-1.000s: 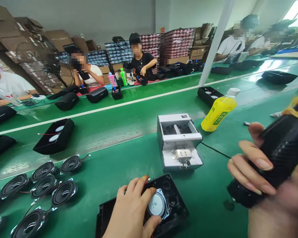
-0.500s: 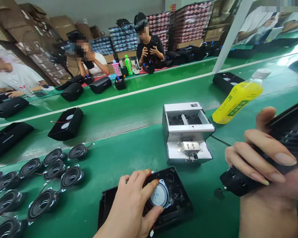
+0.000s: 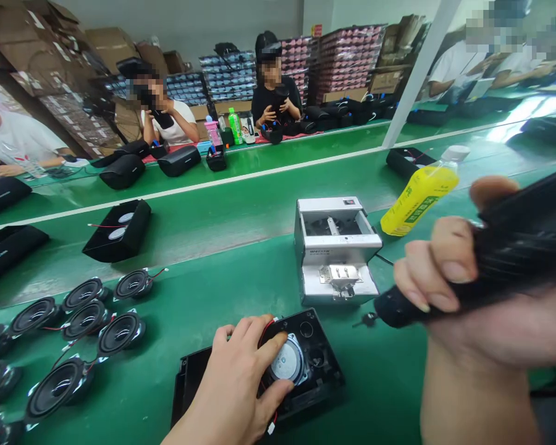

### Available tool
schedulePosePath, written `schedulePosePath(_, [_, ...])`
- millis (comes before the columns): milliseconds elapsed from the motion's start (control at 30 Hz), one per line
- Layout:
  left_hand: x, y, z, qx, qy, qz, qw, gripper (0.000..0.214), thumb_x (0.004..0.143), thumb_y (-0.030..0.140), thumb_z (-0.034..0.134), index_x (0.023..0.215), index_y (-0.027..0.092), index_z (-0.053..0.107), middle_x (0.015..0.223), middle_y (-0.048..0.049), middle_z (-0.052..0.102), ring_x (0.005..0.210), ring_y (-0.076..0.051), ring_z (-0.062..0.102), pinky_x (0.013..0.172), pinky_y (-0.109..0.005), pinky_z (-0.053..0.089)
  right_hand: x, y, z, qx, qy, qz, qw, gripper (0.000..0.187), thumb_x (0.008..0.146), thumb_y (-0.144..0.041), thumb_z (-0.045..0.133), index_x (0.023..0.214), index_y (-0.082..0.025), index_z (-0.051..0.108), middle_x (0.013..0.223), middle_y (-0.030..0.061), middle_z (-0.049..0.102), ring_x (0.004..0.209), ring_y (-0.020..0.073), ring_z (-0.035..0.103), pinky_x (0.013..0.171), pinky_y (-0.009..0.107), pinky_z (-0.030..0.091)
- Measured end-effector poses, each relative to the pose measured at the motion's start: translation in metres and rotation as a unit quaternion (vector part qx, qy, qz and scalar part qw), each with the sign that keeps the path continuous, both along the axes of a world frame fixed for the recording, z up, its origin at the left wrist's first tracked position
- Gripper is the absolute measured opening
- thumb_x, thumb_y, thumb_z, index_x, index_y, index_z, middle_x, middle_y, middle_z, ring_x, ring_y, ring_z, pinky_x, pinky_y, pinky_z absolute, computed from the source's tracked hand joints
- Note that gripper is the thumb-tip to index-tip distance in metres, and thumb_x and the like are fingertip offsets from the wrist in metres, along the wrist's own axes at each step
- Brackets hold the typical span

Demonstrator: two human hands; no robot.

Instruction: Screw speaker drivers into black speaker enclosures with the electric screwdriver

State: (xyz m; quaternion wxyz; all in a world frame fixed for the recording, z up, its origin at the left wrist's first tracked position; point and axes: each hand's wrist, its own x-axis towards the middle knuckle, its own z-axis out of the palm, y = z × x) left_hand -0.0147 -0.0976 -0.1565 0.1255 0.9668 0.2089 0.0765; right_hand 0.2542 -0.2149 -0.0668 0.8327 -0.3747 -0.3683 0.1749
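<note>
My left hand lies on a black speaker housing on the green belt, its fingers curled around the round silver speaker driver set in it. Red and white wires run by my fingers. My right hand is wrapped round a black electric screwdriver, held level, its tip pointing left just above the belt near the housing's right corner. Behind the housing stands a grey screw feeder box.
Several loose speaker drivers lie at the left. A yellow drink bottle lies at the right. Black speaker cabinets rest on the far belt. Other people sit across the line, with stacked cartons behind them. A white post rises at right.
My right hand has brought the screwdriver lower and further left, its tip nearer the housing. My left hand stays on the driver. The view has shifted slightly.
</note>
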Motion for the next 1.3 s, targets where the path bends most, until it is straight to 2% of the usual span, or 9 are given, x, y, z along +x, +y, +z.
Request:
schedulePosePath(67, [-0.002, 0.004, -0.001, 0.011, 0.004, -0.005, 1.0, 0.052, 0.086, 0.027, 0.082, 0.136, 0.036, 0.071, 0.148, -0.0075, 0.066, 0.126, -0.035, 0.067, 0.099, -0.057, 0.055, -0.011, 0.013, 0.007, 0.018, -0.022, -0.002, 1.0, 0.057, 0.086, -0.078, 0.076, 0.119, -0.031, 0.077, 0.062, -0.0053, 0.057, 0.037, 0.014, 0.043, 0.029, 0.028, 0.035])
schedulePosePath(133, [-0.007, 0.007, -0.001, 0.01, -0.002, -0.022, 1.0, 0.056, 0.089, 0.029, 0.081, 0.142, 0.04, 0.067, 0.156, -0.0059, 0.061, 0.132, -0.033, 0.064, 0.102, -0.053, 0.056, -0.02, 0.027, 0.009, 0.034, -0.032, -0.023, 0.999, 0.065, 0.084, -0.083, 0.075, 0.118, -0.028, 0.075, 0.064, -0.0041, 0.061, 0.038, 0.0149, 0.046, 0.03, 0.028, 0.036])
schedulePosePath(233, [-0.019, 0.008, -0.003, 0.036, -0.042, -0.036, 0.998, 0.057, 0.097, 0.045, 0.074, 0.152, 0.043, 0.059, 0.167, -0.0055, 0.051, 0.142, -0.034, 0.057, 0.106, -0.05, 0.057, -0.024, 0.042, 0.007, 0.042, -0.061, -0.032, 0.997, 0.066, 0.076, -0.083, 0.08, 0.108, -0.025, 0.074, 0.06, -0.0038, 0.061, 0.035, 0.0157, 0.046, 0.03, 0.028, 0.036])
schedulePosePath(367, [-0.038, 0.008, -0.016, 0.123, -0.052, -0.06, 0.989, 0.059, 0.098, 0.07, 0.062, 0.151, 0.044, 0.06, 0.17, -0.0086, 0.048, 0.143, -0.04, 0.056, 0.11, -0.061, 0.051, -0.023, 0.049, -0.001, 0.043, -0.083, -0.029, 0.995, 0.058, 0.08, -0.073, 0.08, 0.108, -0.023, 0.074, 0.062, -0.0018, 0.063, 0.035, 0.015, 0.047, 0.03, 0.027, 0.036])
schedulePosePath(500, [-0.045, 0.014, -0.027, 0.203, -0.016, -0.095, 0.975, 0.06, 0.095, 0.057, 0.07, 0.153, 0.044, 0.057, 0.172, -0.0117, 0.045, 0.142, -0.039, 0.057, 0.105, -0.058, 0.051, -0.021, 0.048, -0.005, 0.044, -0.05, -0.028, 0.997, 0.063, 0.079, -0.077, 0.081, 0.11, -0.022, 0.072, 0.064, -0.0032, 0.062, 0.038, 0.0137, 0.047, 0.032, 0.025, 0.036])
schedulePosePath(667, [-0.043, 0.017, -0.027, 0.232, -0.04, -0.13, 0.963, 0.07, 0.091, 0.067, 0.071, 0.153, 0.038, 0.059, 0.168, -0.0161, 0.048, 0.137, -0.038, 0.059, 0.096, -0.05, 0.053, -0.021, 0.049, -0.007, 0.03, -0.053, -0.038, 0.997, 0.068, 0.083, -0.082, 0.075, 0.112, -0.021, 0.067, 0.065, -0.0043, 0.06, 0.04, 0.0126, 0.046, 0.034, 0.024, 0.038])
schedulePosePath(867, [-0.039, 0.001, -0.029, 0.186, -0.039, -0.052, 0.98, 0.077, 0.074, 0.052, 0.091, 0.144, 0.04, 0.063, 0.171, -0.0145, 0.044, 0.144, -0.04, 0.052, 0.108, -0.056, 0.044, -0.022, 0.05, -0.009, 0.015, -0.065, -0.045, 0.997, 0.067, 0.085, -0.084, 0.071, 0.111, -0.021, 0.066, 0.064, -0.0047, 0.059, 0.037, 0.0125, 0.047, 0.034, 0.025, 0.038])
schedulePosePath(1233, [-0.036, -0.004, -0.028, 0.171, -0.046, -0.04, 0.983, 0.084, 0.062, 0.029, 0.092, 0.14, 0.038, 0.065, 0.17, -0.0145, 0.045, 0.143, -0.041, 0.051, 0.111, -0.056, 0.04, -0.018, 0.042, -0.01, 0.014, -0.052, -0.007, 0.998, 0.073, 0.086, -0.084, 0.07, 0.126, -0.022, 0.071, 0.061, -0.0039, 0.06, 0.035, 0.0131, 0.044, 0.031, 0.025, 0.034])
schedulePosePath(1300, [-0.037, -0.002, -0.027, 0.168, -0.042, -0.048, 0.984, 0.084, 0.062, 0.031, 0.09, 0.141, 0.038, 0.064, 0.17, -0.0142, 0.044, 0.142, -0.041, 0.053, 0.111, -0.056, 0.04, -0.019, 0.037, -0.006, 0.018, -0.042, 0.009, 0.999, 0.072, 0.085, -0.085, 0.071, 0.125, -0.025, 0.073, 0.059, -0.005, 0.059, 0.033, 0.0128, 0.043, 0.03, 0.025, 0.032])
